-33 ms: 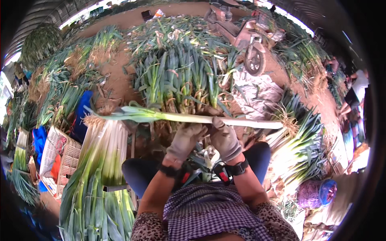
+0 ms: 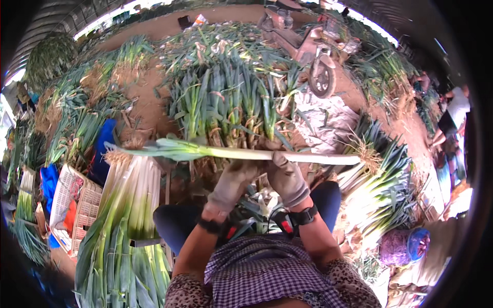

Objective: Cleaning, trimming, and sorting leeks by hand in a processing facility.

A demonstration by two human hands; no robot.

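Observation:
A single leek (image 2: 241, 153) lies crosswise in front of me, its trimmed green leaves to the left and its pale stalk to the right. My right hand (image 2: 288, 180), in a dirty pale glove, is closed around the stalk, with the thumb over it. Just below the stalk is my left hand (image 2: 231, 184), also gloved, its fingers curled and partly blurred. Whatever those fingers hold is hidden. On my left, a stack of cleaned leeks (image 2: 131, 190) rests with roots away from me. More leeks (image 2: 377, 192) are piled on my right.
Upright leeks (image 2: 231, 97) stand bunched ahead. A plastic basket (image 2: 88, 213) stands at the left, and a purple sack (image 2: 398, 247) at the lower right. A pale crumpled sheet (image 2: 326, 123) lies before a parked scooter (image 2: 321, 72). Another person (image 2: 454, 110) is at the far right.
The whole view has shifted slightly. My left hand has moved a little down and left, while my right hand keeps hold of the leek in nearly the same place.

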